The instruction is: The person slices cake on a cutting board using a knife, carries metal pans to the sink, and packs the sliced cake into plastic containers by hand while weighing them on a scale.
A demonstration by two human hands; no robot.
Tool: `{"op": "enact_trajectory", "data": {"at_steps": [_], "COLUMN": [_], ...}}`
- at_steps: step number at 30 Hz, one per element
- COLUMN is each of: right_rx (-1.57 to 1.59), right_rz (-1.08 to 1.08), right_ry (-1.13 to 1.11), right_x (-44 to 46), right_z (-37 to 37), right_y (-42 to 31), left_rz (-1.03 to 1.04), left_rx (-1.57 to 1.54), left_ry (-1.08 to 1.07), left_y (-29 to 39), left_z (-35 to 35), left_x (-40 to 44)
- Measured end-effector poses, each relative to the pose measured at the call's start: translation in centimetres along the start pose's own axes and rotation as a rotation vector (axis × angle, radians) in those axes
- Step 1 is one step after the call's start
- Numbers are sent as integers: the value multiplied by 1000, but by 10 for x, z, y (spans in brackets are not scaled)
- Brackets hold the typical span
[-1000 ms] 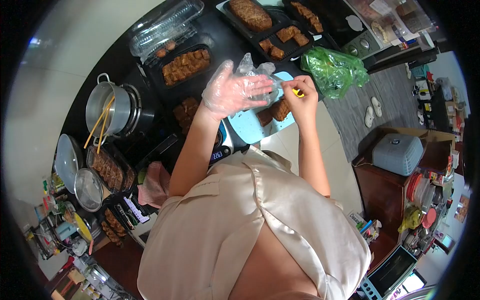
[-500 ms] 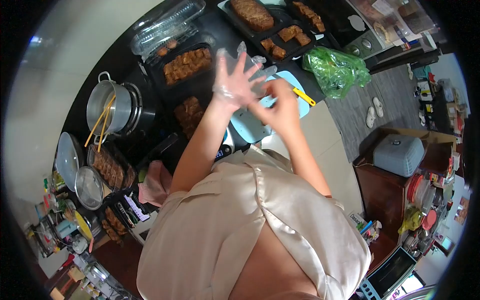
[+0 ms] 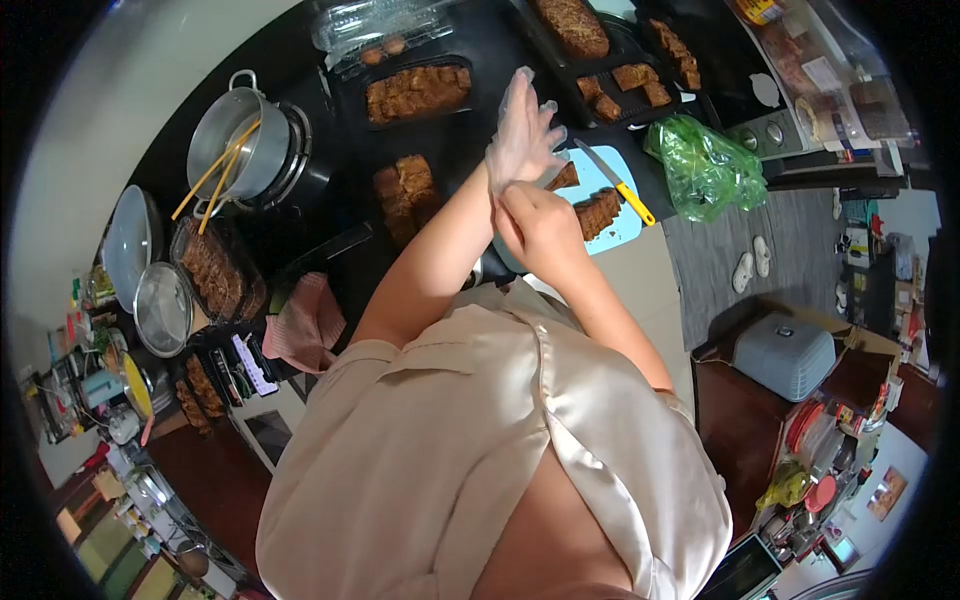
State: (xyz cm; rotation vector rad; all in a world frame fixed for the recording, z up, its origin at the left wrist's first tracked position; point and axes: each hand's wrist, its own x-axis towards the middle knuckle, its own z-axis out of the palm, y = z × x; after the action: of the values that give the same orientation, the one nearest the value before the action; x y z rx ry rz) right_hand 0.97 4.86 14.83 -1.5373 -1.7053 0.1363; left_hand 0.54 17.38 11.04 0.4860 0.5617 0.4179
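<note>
My left hand [image 3: 523, 130] wears a clear plastic glove, its fingers apart and pointing away from me, with nothing in it. Bare and closed, my right hand [image 3: 541, 226] pinches the glove's cuff at the left wrist. Under and beside the hands lies a light blue cutting board [image 3: 625, 226]. On it are a browned block of food [image 3: 598, 214], a smaller brown piece [image 3: 563, 177] and a knife with a yellow handle [image 3: 634, 203]. Left of my wrists, more brown pieces [image 3: 405, 196] rest on the dark counter.
A black tray of brown pieces [image 3: 418, 92] and a divided tray [image 3: 628, 107] stand farther back. A green plastic bag [image 3: 704, 168] lies at the right. To the left are a pot [image 3: 238, 143] with chopsticks, a glass lid [image 3: 163, 309] and a pink cloth [image 3: 304, 322].
My right hand has moved from the left fingers down to the glove's cuff. The left hand has turned, and the view has shifted. The knife and the food on the board show more fully.
</note>
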Motion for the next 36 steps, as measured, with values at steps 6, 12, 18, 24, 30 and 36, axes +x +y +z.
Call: {"op": "enact_trajectory", "data": {"at_steps": [6, 12, 18, 24, 30, 36], "right_rx": [-35, 137, 548, 397, 465, 693], "right_rz": [107, 46, 594, 1149, 1098, 929], "right_ry": [-25, 30, 168, 554, 623, 696], "right_x": [-1, 10, 0, -10, -5, -33], "right_z": [5, 9, -18, -38, -29, -34], "right_y": [2, -8, 62, 223, 261, 217], "left_rz": [145, 317, 378, 288, 232, 332], "left_rx": [-146, 168, 524, 559, 645, 798], "left_ry": [-62, -318, 80, 47, 78, 169], "left_y": [24, 28, 39, 38, 33, 49], "left_z": [-7, -2, -12, -10, -21, -30], "left_x": [10, 9, 23, -20, -40, -42]}}
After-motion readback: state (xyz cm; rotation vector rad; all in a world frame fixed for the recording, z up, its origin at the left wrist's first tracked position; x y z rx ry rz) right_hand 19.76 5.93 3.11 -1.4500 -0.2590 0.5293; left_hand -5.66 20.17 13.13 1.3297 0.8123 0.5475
